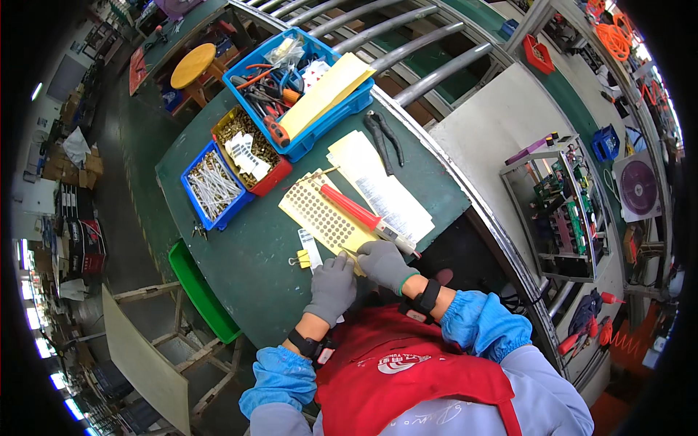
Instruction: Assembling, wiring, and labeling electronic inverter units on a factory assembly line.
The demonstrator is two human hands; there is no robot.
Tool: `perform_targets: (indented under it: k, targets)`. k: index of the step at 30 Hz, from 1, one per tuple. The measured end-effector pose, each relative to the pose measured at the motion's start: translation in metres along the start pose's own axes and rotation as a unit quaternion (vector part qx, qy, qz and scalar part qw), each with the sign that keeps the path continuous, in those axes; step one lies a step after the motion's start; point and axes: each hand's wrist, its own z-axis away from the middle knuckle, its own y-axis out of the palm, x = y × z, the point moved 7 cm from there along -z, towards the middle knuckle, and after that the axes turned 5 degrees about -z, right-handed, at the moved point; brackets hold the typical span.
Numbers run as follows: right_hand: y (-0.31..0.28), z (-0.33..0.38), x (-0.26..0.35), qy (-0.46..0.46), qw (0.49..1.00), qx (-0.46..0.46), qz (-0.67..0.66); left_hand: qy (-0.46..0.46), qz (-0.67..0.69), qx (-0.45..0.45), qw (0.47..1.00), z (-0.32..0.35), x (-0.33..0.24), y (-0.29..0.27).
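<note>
My left hand [334, 288], in a grey glove, is at the near end of a yellow sheet [309, 211] covered with rows of small brown round dots. Its fingers are drawn together, and whatever they pinch is too small to make out. Beside it my right hand [387, 264], also gloved, is closed with its fingertips close to the left ones; a thin sliver shows there, its kind unclear. A long tool with a red handle and a pale end [350, 206] lies across the sheet. A white printed label strip [310, 248] and a yellow binder clip [299, 259] lie near my left fingers.
White printed papers [385, 192] and black-handled pliers [384, 142] lie beyond. At the back stand a blue crate [331, 120] of hand tools, a red bin [275, 174] of brass parts and a blue bin [227, 211] of white sticks. A green bin [200, 294] hangs left.
</note>
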Motion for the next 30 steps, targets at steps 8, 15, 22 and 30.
perform_targets:
  k: [8, 15, 22, 30]
  targets:
    - [-0.038, 0.037, -0.006, 0.000, 0.991, -0.080, -0.104, 0.019, 0.016, 0.023, 0.999, -0.014, -0.012, -0.010]
    - [-0.142, 0.164, -0.056, 0.017, 0.949, -0.266, -0.169, -0.035, 0.186, 0.073, 0.979, -0.034, 0.007, -0.021]
    - [-0.197, 0.332, -0.214, 0.219, 0.811, -0.533, -0.095, 0.157, 0.364, 0.159, 0.904, -0.136, -0.180, -0.052]
    - [-0.232, 0.352, -0.278, 0.193, 0.783, -0.591, -0.006, 0.259, 0.328, 0.333, 0.845, -0.152, -0.378, 0.058]
